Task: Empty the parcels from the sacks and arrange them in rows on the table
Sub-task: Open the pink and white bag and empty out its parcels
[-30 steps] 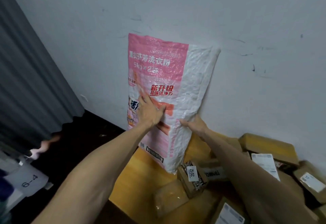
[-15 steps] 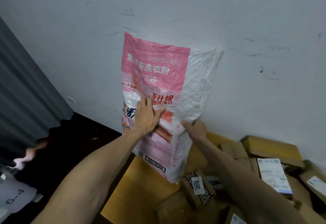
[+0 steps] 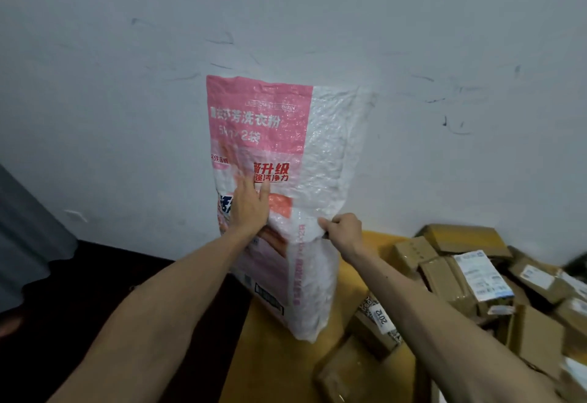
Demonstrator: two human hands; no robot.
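Note:
A pink and white woven sack [image 3: 286,136] with red and white print stands upright against the white wall, its lower end over the yellow table [image 3: 273,358]. My left hand [image 3: 249,209] lies flat on the sack's pink front, fingers spread. My right hand [image 3: 341,229] pinches a fold of the sack's white side. Several brown cardboard parcels [image 3: 470,272] with white labels lie piled on the table to the right. A small parcel labelled 2012 [image 3: 379,320] sits just right of the sack's bottom. What is inside the sack is hidden.
The white wall [image 3: 127,85] closes off the far side. Dark floor [image 3: 79,291] lies left of the table. A grey curtain [image 3: 22,228] hangs at the far left. Bare yellow table shows under and in front of the sack.
The sack has been lifted higher and held more upright against the wall. My right hand has closed into a pinch on its side. The view has shifted right.

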